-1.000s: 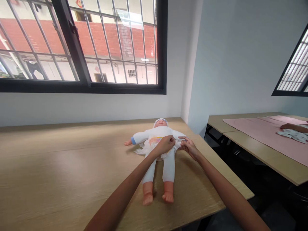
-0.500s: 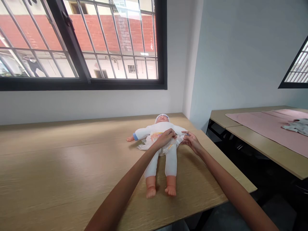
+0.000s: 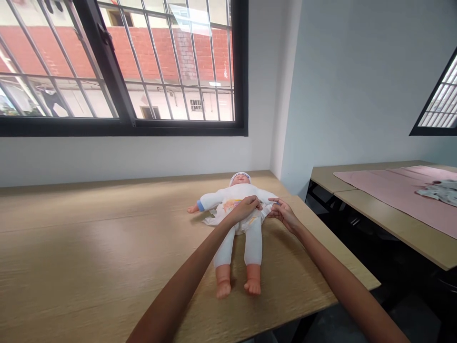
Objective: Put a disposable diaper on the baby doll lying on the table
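Note:
A baby doll in a white suit and white cap lies on its back on the wooden table, feet toward me. Around its hips is a white diaper with an orange and yellow print. My left hand rests over the diaper's front, its fingers curled on the diaper near the waist. At the diaper's right side, my right hand pinches the side flap between thumb and fingers. The diaper's left flap spreads loose beside the doll's hip. The doll's hand nearest my right hand is hidden.
The wooden table runs along the wall below a barred window. Across a gap on the right stands another table with a pink cloth and a crumpled patterned garment on it.
Both hands stay at the diaper with almost no movement. The whole view has shifted slightly, with the scene sitting a little lower now.

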`<state>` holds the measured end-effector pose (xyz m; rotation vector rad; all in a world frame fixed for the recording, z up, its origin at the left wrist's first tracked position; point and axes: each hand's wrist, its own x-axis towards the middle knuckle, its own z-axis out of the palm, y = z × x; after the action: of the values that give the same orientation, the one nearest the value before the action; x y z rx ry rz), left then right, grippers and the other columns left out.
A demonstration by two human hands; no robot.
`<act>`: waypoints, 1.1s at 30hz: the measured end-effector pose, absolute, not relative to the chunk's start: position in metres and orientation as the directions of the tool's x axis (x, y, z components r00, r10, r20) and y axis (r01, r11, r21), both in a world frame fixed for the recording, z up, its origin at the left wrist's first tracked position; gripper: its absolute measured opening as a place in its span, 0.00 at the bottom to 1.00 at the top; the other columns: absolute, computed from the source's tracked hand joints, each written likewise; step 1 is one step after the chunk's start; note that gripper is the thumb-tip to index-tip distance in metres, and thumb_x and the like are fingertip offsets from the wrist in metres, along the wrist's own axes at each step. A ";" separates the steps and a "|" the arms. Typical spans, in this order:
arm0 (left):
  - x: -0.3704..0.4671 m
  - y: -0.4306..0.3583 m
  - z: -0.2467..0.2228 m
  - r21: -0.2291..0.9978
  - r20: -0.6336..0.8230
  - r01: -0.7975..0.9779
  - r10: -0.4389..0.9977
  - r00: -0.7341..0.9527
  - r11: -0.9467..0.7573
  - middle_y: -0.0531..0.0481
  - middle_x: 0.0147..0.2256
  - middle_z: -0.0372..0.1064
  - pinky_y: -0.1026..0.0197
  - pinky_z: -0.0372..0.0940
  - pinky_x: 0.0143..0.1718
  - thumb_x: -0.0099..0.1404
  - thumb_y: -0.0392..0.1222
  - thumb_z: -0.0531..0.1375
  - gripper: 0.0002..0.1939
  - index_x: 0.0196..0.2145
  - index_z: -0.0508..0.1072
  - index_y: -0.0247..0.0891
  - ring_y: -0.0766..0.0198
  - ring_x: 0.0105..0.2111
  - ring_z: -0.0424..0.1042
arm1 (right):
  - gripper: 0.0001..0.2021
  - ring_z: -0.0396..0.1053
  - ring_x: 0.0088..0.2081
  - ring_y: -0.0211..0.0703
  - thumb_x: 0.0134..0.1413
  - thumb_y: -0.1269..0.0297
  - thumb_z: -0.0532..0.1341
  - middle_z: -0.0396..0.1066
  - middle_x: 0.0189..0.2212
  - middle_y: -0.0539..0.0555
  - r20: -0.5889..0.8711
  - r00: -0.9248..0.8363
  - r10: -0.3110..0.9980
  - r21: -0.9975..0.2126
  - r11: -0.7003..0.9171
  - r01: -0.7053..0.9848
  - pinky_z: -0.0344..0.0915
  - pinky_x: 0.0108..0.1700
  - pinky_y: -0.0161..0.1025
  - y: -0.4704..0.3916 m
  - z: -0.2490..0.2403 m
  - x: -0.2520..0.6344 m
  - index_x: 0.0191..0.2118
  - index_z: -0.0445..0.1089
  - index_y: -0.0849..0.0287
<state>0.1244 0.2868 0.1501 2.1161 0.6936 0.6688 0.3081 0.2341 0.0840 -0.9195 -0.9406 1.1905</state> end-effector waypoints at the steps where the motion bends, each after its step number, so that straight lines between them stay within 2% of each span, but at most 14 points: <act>1: 0.125 0.287 0.150 0.806 0.223 0.251 0.668 0.710 -0.536 0.50 0.31 0.69 0.60 0.63 0.44 0.59 0.44 0.47 0.13 0.26 0.68 0.37 0.62 0.36 0.68 | 0.23 0.68 0.26 0.36 0.40 0.62 0.67 0.70 0.26 0.48 0.100 0.123 0.987 -0.936 0.135 -0.325 0.68 0.37 0.39 0.234 0.084 0.308 0.46 0.66 0.58; 7: 0.125 0.291 0.147 0.790 0.221 0.272 0.669 0.709 -0.549 0.50 0.32 0.71 0.60 0.62 0.43 0.59 0.45 0.49 0.12 0.27 0.69 0.37 0.61 0.37 0.69 | 0.23 0.68 0.26 0.35 0.41 0.62 0.67 0.70 0.26 0.48 0.114 0.105 0.988 -0.938 0.141 -0.317 0.68 0.36 0.37 0.232 0.086 0.307 0.46 0.65 0.59; 14: 0.125 0.287 0.149 0.761 0.204 0.313 0.667 0.717 -0.569 0.53 0.24 0.70 0.62 0.62 0.34 0.59 0.45 0.50 0.14 0.22 0.68 0.36 0.63 0.29 0.68 | 0.22 0.69 0.25 0.36 0.41 0.62 0.67 0.71 0.26 0.47 0.110 0.102 0.989 -0.936 0.137 -0.323 0.68 0.37 0.38 0.236 0.080 0.309 0.45 0.67 0.58; 19: 0.125 0.288 0.148 0.759 0.215 0.302 0.660 0.720 -0.577 0.52 0.29 0.71 0.62 0.61 0.36 0.60 0.45 0.51 0.13 0.26 0.70 0.36 0.62 0.33 0.69 | 0.22 0.69 0.26 0.36 0.40 0.63 0.67 0.71 0.26 0.48 0.113 0.107 0.988 -0.937 0.142 -0.320 0.68 0.37 0.38 0.235 0.082 0.308 0.45 0.67 0.58; 23: 0.124 0.286 0.150 0.753 0.240 0.273 0.636 0.733 -0.599 0.51 0.28 0.70 0.62 0.61 0.35 0.59 0.48 0.55 0.13 0.26 0.70 0.36 0.62 0.32 0.68 | 0.22 0.67 0.26 0.36 0.39 0.63 0.67 0.70 0.26 0.48 0.117 0.129 0.985 -0.935 0.153 -0.320 0.67 0.37 0.38 0.234 0.084 0.308 0.45 0.67 0.58; 27: 0.120 0.275 0.156 0.764 0.308 0.173 0.586 0.749 -0.622 0.49 0.33 0.72 0.60 0.63 0.39 0.55 0.44 0.60 0.08 0.30 0.72 0.36 0.61 0.36 0.70 | 0.21 0.65 0.25 0.35 0.38 0.63 0.66 0.68 0.23 0.46 0.144 0.178 0.974 -0.931 0.194 -0.309 0.63 0.32 0.35 0.235 0.085 0.308 0.44 0.67 0.58; 30: 0.119 0.263 0.163 0.736 0.349 0.131 0.538 0.767 -0.664 0.49 0.34 0.72 0.59 0.63 0.42 0.54 0.41 0.62 0.06 0.28 0.70 0.37 0.60 0.38 0.70 | 0.21 0.64 0.25 0.35 0.39 0.63 0.65 0.67 0.23 0.45 0.149 0.197 0.969 -0.930 0.205 -0.306 0.62 0.31 0.35 0.234 0.087 0.308 0.44 0.67 0.59; 33: 0.120 0.252 0.168 0.688 0.379 0.134 0.511 0.771 -0.713 0.50 0.37 0.71 0.59 0.62 0.44 0.55 0.36 0.58 0.04 0.32 0.69 0.38 0.61 0.40 0.69 | 0.20 0.65 0.26 0.37 0.39 0.63 0.64 0.68 0.23 0.46 0.141 0.206 0.968 -0.934 0.199 -0.295 0.62 0.32 0.36 0.232 0.090 0.307 0.43 0.68 0.58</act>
<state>0.1203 0.2524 0.1685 2.3020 0.4785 0.7429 0.3067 0.2315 0.0904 -0.9333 -0.9245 1.0875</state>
